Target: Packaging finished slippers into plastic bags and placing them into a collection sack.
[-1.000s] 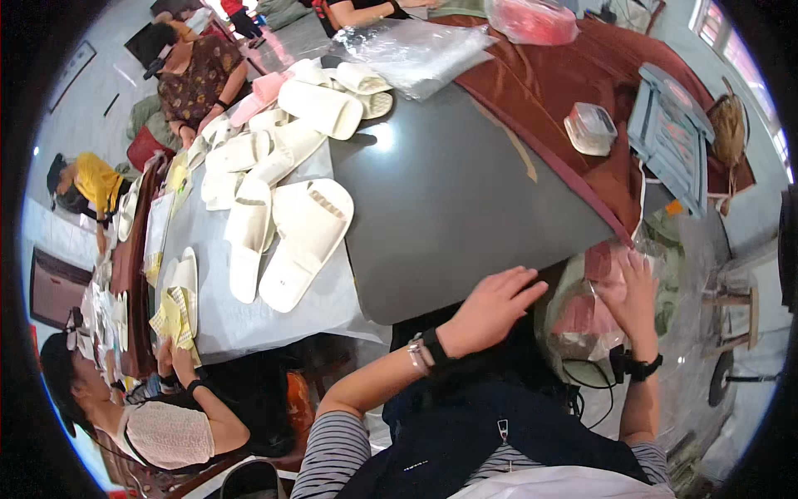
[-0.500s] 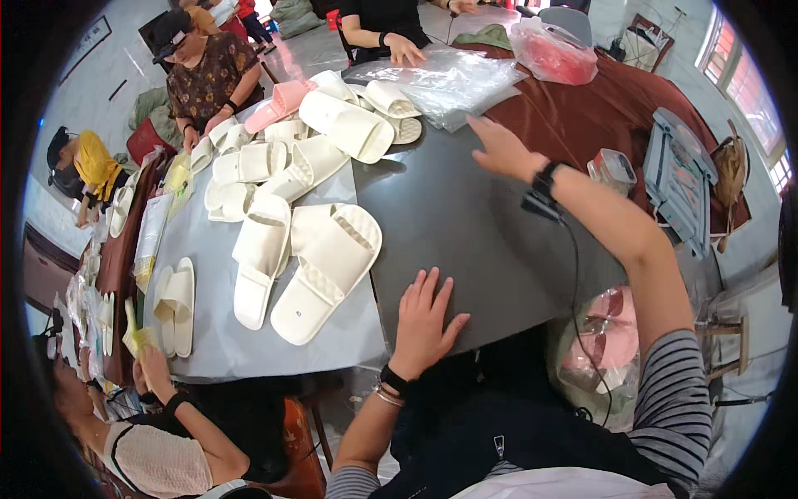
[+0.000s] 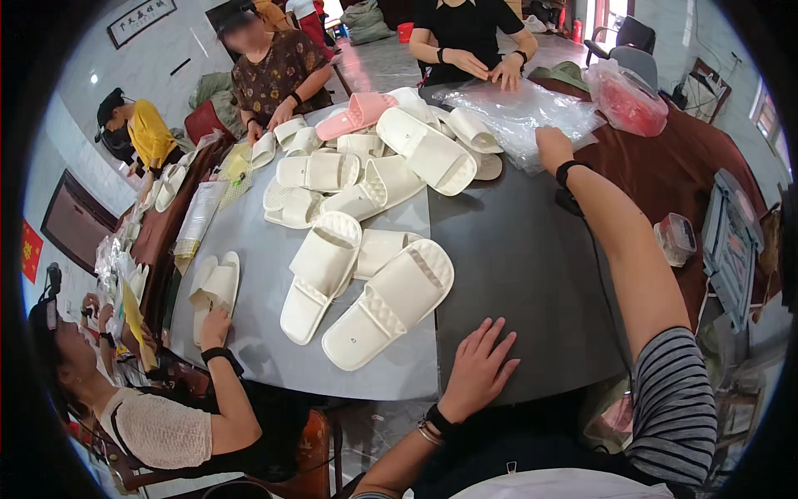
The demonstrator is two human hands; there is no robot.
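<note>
My left hand (image 3: 478, 372) lies palm down near the front edge of the dark grey tabletop (image 3: 515, 249), fingers stretched out and holding nothing. To its left are large cream slippers (image 3: 388, 304), one leaning over others. My right arm reaches far forward. At its end my right hand (image 3: 554, 150) is closed at the near edge of a stack of clear plastic bags (image 3: 519, 116); its fingertips are partly hidden. A pile of cream slippers (image 3: 353, 175), with one pink slipper (image 3: 356, 115) on top, spreads left of the bags.
Across the table, one person's hands (image 3: 486, 66) are at the bags' far edge. At left, another person's hand (image 3: 216, 326) touches a cream slipper pair (image 3: 218, 287). Red goods in a plastic bag (image 3: 628, 98) and a clear plastic tub (image 3: 675, 239) are at right. A cable hangs along my right arm.
My right hand has reached farther forward to the bags and its fingers have curled in. The view has shifted left and up. The person at left has reached to the slipper pair.
</note>
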